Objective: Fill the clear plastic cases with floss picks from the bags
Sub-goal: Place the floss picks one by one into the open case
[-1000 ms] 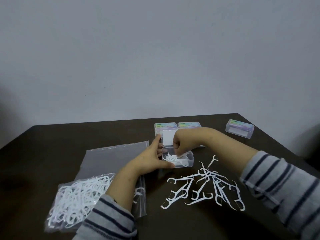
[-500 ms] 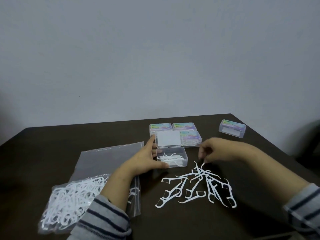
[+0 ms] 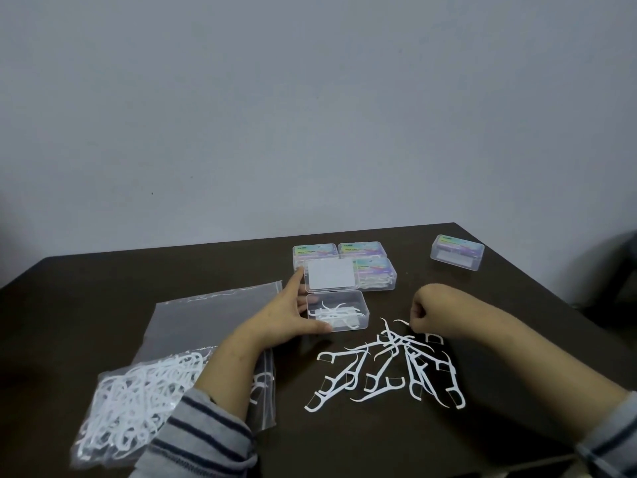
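An open clear case (image 3: 362, 305) sits mid-table with a few white floss picks inside and its lid (image 3: 330, 274) raised behind it. My left hand (image 3: 289, 313) holds the case's left side, thumb along the front and index finger up by the lid. Several loose floss picks (image 3: 389, 370) lie spread in front of the case. My right hand (image 3: 431, 312) is curled above the far end of that pile and pinches the thin tip of one floss pick (image 3: 401, 321). A clear zip bag (image 3: 144, 388) full of picks lies at the left, partly under my left forearm.
Three closed, labelled cases (image 3: 365, 260) are clustered behind the open one, and another closed case (image 3: 456, 251) stands alone at the far right. The dark table (image 3: 379, 439) ends near the wall at the back and slants away at the right.
My right hand left the open case, moved right and down to the loose pile, and now pinches a pick's tip. My left hand kept its hold on the case.
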